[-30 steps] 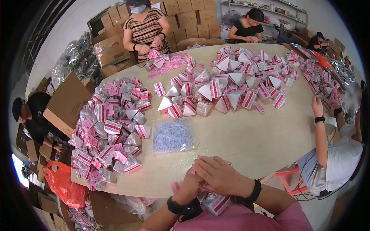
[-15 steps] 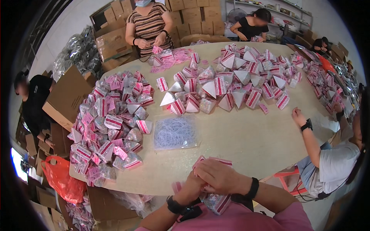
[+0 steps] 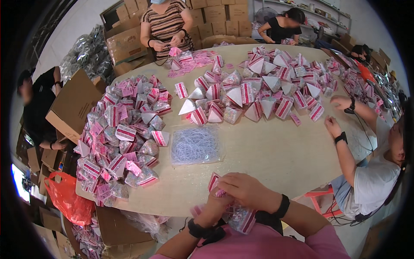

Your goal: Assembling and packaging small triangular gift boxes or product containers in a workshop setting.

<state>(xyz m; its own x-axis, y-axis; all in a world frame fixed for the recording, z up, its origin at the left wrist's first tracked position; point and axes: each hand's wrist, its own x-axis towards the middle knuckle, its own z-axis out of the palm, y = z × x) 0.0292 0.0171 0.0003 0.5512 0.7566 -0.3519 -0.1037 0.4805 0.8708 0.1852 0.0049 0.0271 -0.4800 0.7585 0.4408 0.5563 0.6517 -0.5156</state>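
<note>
Head view: looking down past a pink sleeve [image 3: 321, 246] at two bare hands meeting at the near edge of a pale table [image 3: 280, 162].
Left hand [image 3: 214, 205]: curled closed, seemingly around the upper part of a wrapped packet.
Right hand [image 3: 250, 190]: bent over the left, its fingers drawn together; whether they grip anything cannot be told, as the tips are partly hidden.
Wrapped packet [image 3: 242, 221]: clear, with a pink-and-white striped side, it hangs below the joined hands, against the person's front.
Pink-edged card [image 3: 213, 181]: upright just beyond the fingers (whether it belongs to the packet is unclear).
Change: half a second ago this card was more covered and a second strip showed to its right; now the card stands clearer and that strip is out of sight. The packet has stayed at the hands, so work on it seems unfinished.
Bag of pale loops [image 3: 196, 146]: flat on the table, ahead of the hands.
Left heap [image 3: 123, 134]: many similar packets piled up.
Far heap [image 3: 248, 95]: more packets, some showing white triangular faces.
Co-worker at right [image 3: 373, 181]: both hands are now over the table edge, apart from the heaps.
</note>
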